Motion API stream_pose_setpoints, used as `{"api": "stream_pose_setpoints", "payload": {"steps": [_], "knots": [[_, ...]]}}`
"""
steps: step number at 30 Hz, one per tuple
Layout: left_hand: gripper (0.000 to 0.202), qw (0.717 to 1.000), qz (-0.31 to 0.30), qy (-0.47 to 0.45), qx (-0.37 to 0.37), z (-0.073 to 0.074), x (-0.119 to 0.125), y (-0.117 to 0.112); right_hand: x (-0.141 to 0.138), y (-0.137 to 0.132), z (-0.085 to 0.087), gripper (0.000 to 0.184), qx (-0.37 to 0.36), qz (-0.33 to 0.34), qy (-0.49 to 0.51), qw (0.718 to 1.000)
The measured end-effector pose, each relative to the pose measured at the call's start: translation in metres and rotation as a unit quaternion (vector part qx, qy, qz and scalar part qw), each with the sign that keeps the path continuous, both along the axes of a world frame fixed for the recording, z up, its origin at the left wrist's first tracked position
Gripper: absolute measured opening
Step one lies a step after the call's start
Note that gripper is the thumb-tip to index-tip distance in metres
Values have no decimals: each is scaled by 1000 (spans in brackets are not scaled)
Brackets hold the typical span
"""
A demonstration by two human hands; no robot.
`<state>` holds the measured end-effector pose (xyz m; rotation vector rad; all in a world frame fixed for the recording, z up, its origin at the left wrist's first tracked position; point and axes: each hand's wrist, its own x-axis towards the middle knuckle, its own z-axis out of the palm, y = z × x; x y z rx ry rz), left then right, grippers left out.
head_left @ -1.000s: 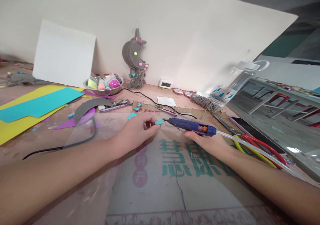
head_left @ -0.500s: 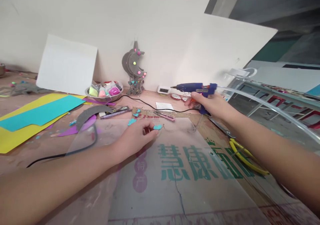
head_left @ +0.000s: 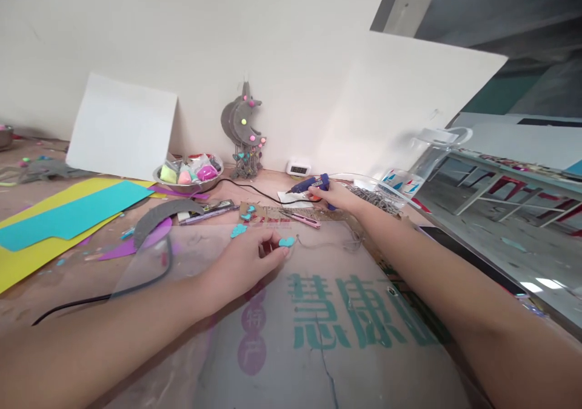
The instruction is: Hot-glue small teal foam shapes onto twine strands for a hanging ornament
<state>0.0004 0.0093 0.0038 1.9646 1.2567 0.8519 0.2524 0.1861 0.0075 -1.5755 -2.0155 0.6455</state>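
Left arm reaches in from your lower left, wrist low over the clear sheet point(head_left: 364, 312); the left grip point(head_left: 248, 256) is curled, thumb and fingertips pinching a small turquoise piece point(head_left: 286, 242) at its right end. Fingertips cover the piece's near edge; its full outline is unclear. Right arm stretches forward from your lower right, the right grip point(head_left: 339, 197) wrapped around a blue glue gun point(head_left: 313, 183), nozzle pointing left over white paper point(head_left: 295, 200). That grip hides most of the gun's handle. Pink cutter point(head_left: 300, 218) lies between your grips. Right of the right grip, a grey cord bundle point(head_left: 375, 198) is partly covered by your arm. Both forearms run out of frame.
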Motion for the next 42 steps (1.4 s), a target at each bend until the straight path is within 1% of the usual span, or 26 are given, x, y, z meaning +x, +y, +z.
{"api": "stream_pose_setpoints", "payload": {"steps": [5, 9, 14, 19, 25, 33, 38, 42], "knots": [[25, 1000, -13, 3, 4, 1, 1, -1, -13, 9, 1, 45, 9, -17, -3, 1000], [25, 1000, -11, 7, 6, -1, 2, 1, -18, 15, 1, 46, 12, -21, -5, 1000], [25, 1000, -4, 8, 9, -2, 2, 2, -9, 15, 4, 45, 12, -10, -12, 1000], [26, 1000, -1, 3, -11, 0, 2, 2, -6, 6, 9, 39, 1, 1, -41, 999], [26, 1000, -9, -6, -11, -2, 1, 2, -8, -4, 16, 43, 9, 25, -68, 997], [27, 1000, -14, -11, -17, -1, 2, 3, 2, -3, 21, 46, 12, 43, -123, 991], [27, 1000, -14, -8, -2, -4, 0, 3, 2, -6, 26, 44, 35, 9, -190, 981], [27, 1000, -19, -17, -9, -4, 0, 3, 5, -22, 34, 37, 58, -28, -258, 964]]}}
